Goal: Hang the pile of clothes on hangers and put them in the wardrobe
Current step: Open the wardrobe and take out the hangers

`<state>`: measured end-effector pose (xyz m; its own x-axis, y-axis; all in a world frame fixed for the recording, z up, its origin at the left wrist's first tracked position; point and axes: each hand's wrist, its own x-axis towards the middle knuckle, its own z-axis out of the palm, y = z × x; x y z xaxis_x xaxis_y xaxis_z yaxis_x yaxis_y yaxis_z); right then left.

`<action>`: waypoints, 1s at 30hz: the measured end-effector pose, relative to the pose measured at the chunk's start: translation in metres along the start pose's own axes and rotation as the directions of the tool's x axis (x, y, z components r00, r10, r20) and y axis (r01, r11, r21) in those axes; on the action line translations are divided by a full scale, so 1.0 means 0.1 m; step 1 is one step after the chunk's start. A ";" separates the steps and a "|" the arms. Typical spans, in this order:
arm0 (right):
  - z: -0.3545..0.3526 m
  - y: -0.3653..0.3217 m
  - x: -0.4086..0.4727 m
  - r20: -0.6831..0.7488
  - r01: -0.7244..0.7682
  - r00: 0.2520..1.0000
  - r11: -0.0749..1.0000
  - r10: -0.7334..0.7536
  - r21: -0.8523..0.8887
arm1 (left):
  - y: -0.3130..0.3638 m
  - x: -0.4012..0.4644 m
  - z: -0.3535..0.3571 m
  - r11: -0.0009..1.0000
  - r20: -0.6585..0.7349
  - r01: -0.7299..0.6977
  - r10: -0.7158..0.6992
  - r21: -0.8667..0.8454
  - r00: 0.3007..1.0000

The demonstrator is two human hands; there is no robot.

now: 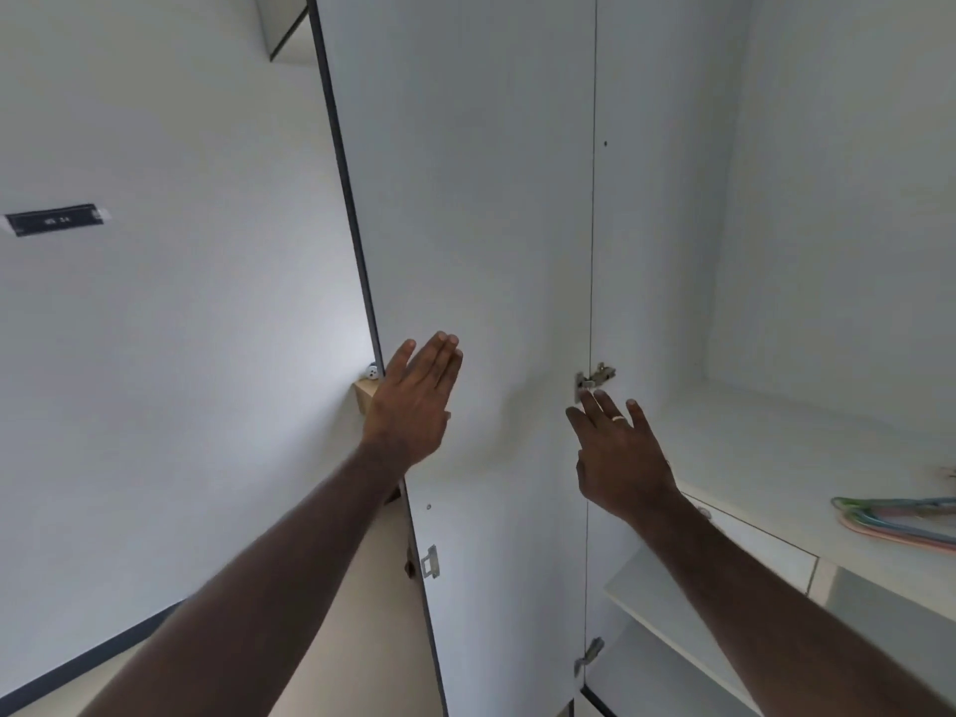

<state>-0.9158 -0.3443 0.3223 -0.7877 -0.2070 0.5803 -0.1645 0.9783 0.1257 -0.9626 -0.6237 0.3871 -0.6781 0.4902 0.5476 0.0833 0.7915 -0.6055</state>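
In the head view, the left hand (414, 401) was raised with straight fingers held together, flat against or just before the tall white wardrobe door (465, 199) near its dark outer edge; contact could not be told. The right hand (618, 458), a pale ring on one finger, had its fingers spread and held nothing, just below the metal hinge (595, 377) at the door's inner edge. Pastel plastic hangers (900, 520) lay on the white wardrobe shelf (776, 458), at its right edge
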 end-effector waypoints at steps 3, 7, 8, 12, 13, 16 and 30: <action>0.02 -0.07 0.25 -0.007 0.014 1.000 1.000 -0.014 0.003 | -0.23 0.08 0.30 0.999 0.071 0.034 -0.034 -0.004 0.997; 0.04 -0.06 0.55 -0.020 -0.014 1.000 1.000 0.014 -0.028 | -0.48 0.25 0.61 0.989 0.062 0.100 -0.094 -0.107 0.994; 0.03 -0.04 0.59 -0.027 -0.022 0.999 0.999 0.021 -0.032 | -0.51 0.24 0.66 0.990 0.018 0.085 -0.084 -0.116 0.996; 0.19 -0.01 0.60 0.029 -0.048 0.998 0.998 0.049 -0.046 | -0.32 0.07 0.82 0.994 -0.074 0.038 -0.046 -0.104 0.996; 0.23 0.00 0.58 0.038 -0.057 0.998 0.997 0.059 -0.048 | -0.25 0.07 0.83 0.994 -0.074 0.044 -0.051 -0.099 0.996; 0.29 0.01 0.56 0.064 -0.081 0.994 0.995 0.085 -0.059 | -0.10 0.17 0.82 0.988 -0.043 0.090 -0.096 -0.124 0.994; 0.43 0.85 0.21 0.195 -0.284 0.934 0.953 0.300 -0.106 | 1.18 1.19 0.76 0.813 -0.331 -0.240 0.062 -0.531 0.942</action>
<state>-0.9720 -0.2649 0.3102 -0.9004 0.1009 0.4231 0.1300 0.9907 0.0404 -1.0892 -0.4994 0.3369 -0.3913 0.6317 0.6692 0.6182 0.7192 -0.3173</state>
